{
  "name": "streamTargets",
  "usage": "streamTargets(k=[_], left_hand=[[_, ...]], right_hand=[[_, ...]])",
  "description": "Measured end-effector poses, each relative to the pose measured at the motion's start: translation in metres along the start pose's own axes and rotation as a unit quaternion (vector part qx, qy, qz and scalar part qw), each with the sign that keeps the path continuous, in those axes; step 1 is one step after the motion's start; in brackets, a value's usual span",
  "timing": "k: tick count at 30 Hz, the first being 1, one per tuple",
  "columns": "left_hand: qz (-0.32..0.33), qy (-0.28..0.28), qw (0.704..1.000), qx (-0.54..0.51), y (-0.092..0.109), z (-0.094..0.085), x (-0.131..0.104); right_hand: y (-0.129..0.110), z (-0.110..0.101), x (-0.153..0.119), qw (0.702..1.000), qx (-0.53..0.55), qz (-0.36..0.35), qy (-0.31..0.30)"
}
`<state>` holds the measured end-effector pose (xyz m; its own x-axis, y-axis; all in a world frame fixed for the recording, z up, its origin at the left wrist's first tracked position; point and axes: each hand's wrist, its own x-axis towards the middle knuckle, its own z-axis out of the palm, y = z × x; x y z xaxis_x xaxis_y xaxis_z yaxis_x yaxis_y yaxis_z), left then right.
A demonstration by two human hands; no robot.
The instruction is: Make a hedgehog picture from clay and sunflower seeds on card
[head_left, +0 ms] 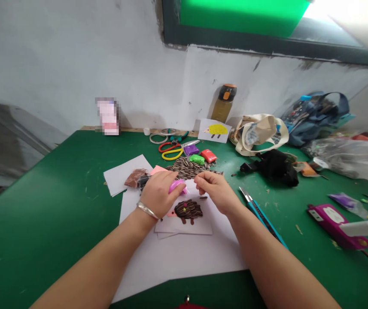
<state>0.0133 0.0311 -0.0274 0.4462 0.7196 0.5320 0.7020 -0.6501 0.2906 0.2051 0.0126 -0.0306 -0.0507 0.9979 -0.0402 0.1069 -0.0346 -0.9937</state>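
My left hand (158,192), with a silver bangle at the wrist, holds a bright pink clay packet (177,187) between thumb and fingers. To its right, my right hand (215,189) is closed in a pinch; anything between the fingertips is too small to name. Below both hands lies a card (199,228) bearing a hedgehog figure (188,209) with a pink face, a back covered in dark striped seeds, small coloured dots and brown feet. One loose seed (203,197) rests by its upper right. Large white paper (177,262) lies beneath the card.
Behind my hands are a seed pile (187,167), green (197,159), red (208,156) and purple (190,149) clay packets, and scissors (172,152). A blue cutter (263,216) lies beside my right forearm. A bottle (224,103) and a hedgehog drawing (215,130) stand by the wall.
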Motion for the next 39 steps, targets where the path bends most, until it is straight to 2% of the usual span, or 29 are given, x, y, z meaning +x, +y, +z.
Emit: streamTargets(k=[3, 6, 12, 17, 24, 33, 39], left_hand=[[0.035, 0.034, 0.998, -0.031, 0.011, -0.002, -0.001], [0.06, 0.023, 0.996, -0.06, 0.02, -0.003, -0.003], [0.094, 0.013, 0.991, -0.099, 0.028, -0.003, -0.005], [0.103, 0.049, 0.989, -0.09, 0.022, -0.003, -0.002], [0.072, 0.087, 0.992, -0.051, 0.007, -0.006, 0.002], [0.048, 0.093, 0.994, -0.044, 0.002, 0.0, 0.0], [0.037, 0.092, 0.994, -0.039, 0.0, 0.002, 0.0]], right_hand=[[-0.002, 0.001, -0.001, 1.0, 0.014, 0.012, 0.0], [-0.004, 0.001, -0.001, 0.999, 0.039, 0.022, 0.011], [-0.003, 0.001, -0.001, 0.994, 0.094, 0.039, -0.047], [0.0, 0.001, 0.0, 0.996, 0.078, 0.038, -0.038], [-0.002, 0.0, -0.002, 0.994, 0.077, 0.063, -0.049], [-0.002, -0.001, -0.001, 0.998, 0.043, 0.053, -0.011], [0.0, 0.0, -0.001, 0.995, 0.072, 0.043, -0.051]])
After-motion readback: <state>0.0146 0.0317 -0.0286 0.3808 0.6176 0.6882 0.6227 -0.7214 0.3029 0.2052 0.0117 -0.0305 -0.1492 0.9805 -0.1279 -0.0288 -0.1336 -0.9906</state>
